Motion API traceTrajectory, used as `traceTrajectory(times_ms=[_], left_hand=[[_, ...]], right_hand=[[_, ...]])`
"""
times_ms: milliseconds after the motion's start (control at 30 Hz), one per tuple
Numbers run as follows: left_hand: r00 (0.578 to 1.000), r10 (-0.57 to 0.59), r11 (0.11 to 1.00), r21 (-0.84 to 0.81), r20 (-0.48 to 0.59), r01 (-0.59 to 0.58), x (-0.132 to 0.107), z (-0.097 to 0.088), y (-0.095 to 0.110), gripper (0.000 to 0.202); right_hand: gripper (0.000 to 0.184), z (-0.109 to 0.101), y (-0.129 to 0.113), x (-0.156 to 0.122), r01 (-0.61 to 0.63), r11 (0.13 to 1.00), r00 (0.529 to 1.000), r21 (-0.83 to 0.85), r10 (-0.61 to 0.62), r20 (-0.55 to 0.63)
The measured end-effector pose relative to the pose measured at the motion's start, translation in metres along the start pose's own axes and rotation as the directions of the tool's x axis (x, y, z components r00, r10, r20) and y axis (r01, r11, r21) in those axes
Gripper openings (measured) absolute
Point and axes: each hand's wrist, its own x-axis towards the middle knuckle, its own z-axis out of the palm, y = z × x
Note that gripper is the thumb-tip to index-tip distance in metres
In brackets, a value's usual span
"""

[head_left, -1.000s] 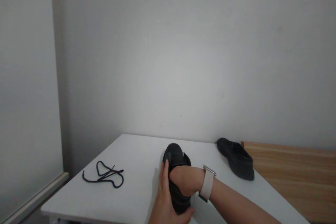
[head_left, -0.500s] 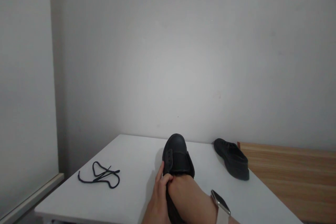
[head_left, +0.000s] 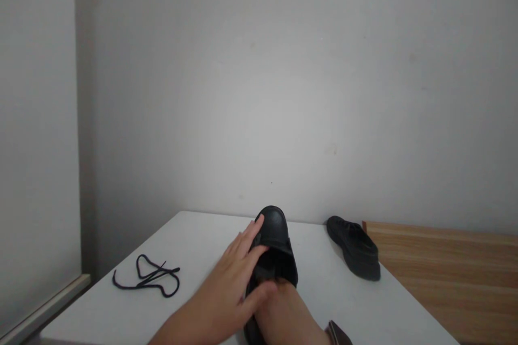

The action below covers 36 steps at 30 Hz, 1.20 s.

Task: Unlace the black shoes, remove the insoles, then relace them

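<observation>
A black shoe (head_left: 275, 226) with no lace in view lies at the middle of the table, toe toward the wall. My left hand (head_left: 232, 275) rests along its left side, fingers stretched out and apart, covering the eyelet flap there. Its thumb lies near my right wrist. My right hand (head_left: 283, 307) reaches into the shoe's opening, so its fingers are hidden; a watch (head_left: 338, 332) is on that wrist. The tongue is raised, and the dark inside shows below it. A loose black shoelace (head_left: 151, 277) lies in loops to the left.
A second black shoe (head_left: 354, 248), laced, stands near the right edge of the white table (head_left: 202, 237). Behind rises a grey-white wall (head_left: 259, 91). A wood-grain panel (head_left: 437, 275) is beyond the table on the right, and a white panel (head_left: 36, 145) stands at left.
My left hand has shifted from the edge of the shoe's opening forward over its left side, fingers now stretched. The tongue has lifted, uncovering the inside. The view has shifted slightly.
</observation>
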Motion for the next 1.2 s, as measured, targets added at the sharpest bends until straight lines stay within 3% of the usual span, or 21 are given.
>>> traceTrajectory(times_ms=[67, 133, 233, 300, 400, 533, 700, 900, 1133, 1200], left_hand=[[0.999, 0.010, 0.999, 0.035, -0.039, -0.009, 0.019, -0.010, 0.003, 0.030], [0.996, 0.007, 1.000, -0.013, -0.091, -0.008, 0.038, -0.009, -0.003, 0.025], [0.977, -0.102, 0.959, -0.279, -0.186, 0.047, 0.061, 0.008, -0.023, 0.023], [0.944, -0.229, 0.845, -0.530, -0.238, 0.072, 0.071, 0.025, -0.038, 0.026], [0.841, -0.485, 0.573, -0.814, -0.241, 0.097, 0.075, 0.051, -0.055, 0.024], [0.761, -0.618, 0.405, -0.909, -0.196, 0.095, 0.072, 0.077, -0.065, 0.020], [0.707, -0.698, 0.261, -0.960, -0.116, 0.099, 0.069, 0.091, -0.076, 0.017], [0.677, -0.733, 0.198, -0.972, -0.063, 0.124, 0.067, 0.099, -0.088, 0.019], [0.666, -0.741, 0.221, -0.968, -0.089, 0.117, 0.062, 0.102, -0.091, 0.023], [0.668, -0.739, 0.224, -0.967, -0.088, 0.120, 0.062, 0.102, -0.090, 0.024]], right_hand=[[0.029, 0.000, -0.002, -0.001, -0.038, 0.997, 0.998, -0.063, 0.041, 0.045], [0.029, -0.004, -0.005, -0.002, -0.067, 0.991, 0.992, -0.118, 0.079, 0.099], [0.030, -0.009, -0.008, -0.002, -0.092, 0.986, 0.985, -0.138, 0.110, 0.131], [0.029, -0.012, -0.008, 0.000, -0.102, 0.988, 0.987, -0.115, 0.115, 0.115], [0.029, -0.013, -0.002, 0.001, -0.130, 0.990, 0.988, -0.057, 0.134, 0.080], [0.033, -0.011, 0.010, -0.001, -0.251, 0.963, 0.967, 0.099, 0.245, 0.065], [0.028, 0.001, 0.024, -0.003, -0.313, 0.867, 0.937, 0.387, 0.349, -0.023], [0.018, 0.011, 0.040, 0.003, -0.222, 0.726, 0.881, 0.651, 0.436, -0.185], [0.016, 0.010, 0.048, 0.010, -0.143, 0.514, 0.869, 0.846, 0.474, -0.141], [0.018, 0.010, 0.049, 0.010, -0.123, 0.520, 0.872, 0.845, 0.463, -0.157]])
